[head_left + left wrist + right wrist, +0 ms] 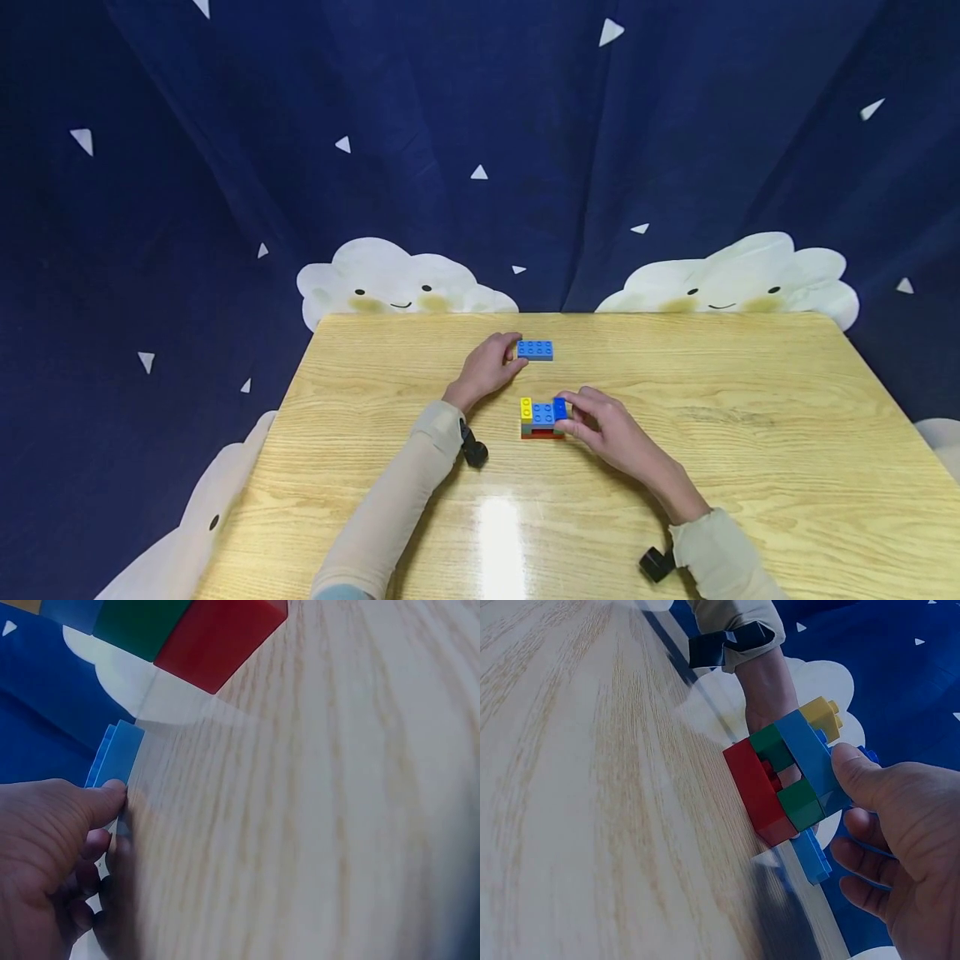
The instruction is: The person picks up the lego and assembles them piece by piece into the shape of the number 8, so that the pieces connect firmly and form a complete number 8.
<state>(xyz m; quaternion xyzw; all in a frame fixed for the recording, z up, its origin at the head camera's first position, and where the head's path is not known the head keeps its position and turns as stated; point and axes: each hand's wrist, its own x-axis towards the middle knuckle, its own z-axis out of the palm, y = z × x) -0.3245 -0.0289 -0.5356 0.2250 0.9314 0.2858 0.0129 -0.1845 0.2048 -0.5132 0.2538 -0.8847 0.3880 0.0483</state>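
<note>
A small brick stack stands on the table, with a red brick (pixel 751 787) at the bottom, two green bricks (pixel 801 804) above it with a gap between them, then a blue brick (pixel 542 414) across both. On top are a yellow brick (pixel 527 409) at the left end and a dark blue brick (pixel 560 407) at the right end. My right hand (pixel 613 429) pinches the dark blue brick between thumb and fingers. Farther back lies a loose blue eight-stud brick (pixel 536 351). My left hand (pixel 489 367) holds its left end, the thumb (pixel 109 801) against its near side.
The wooden table (pixel 750 400) runs back to a dark blue curtain (pixel 465 100) printed with white clouds and triangles. Black wrist cameras (pixel 474 452) sit on both forearms, low over the tabletop. Light reflects off the table near the front.
</note>
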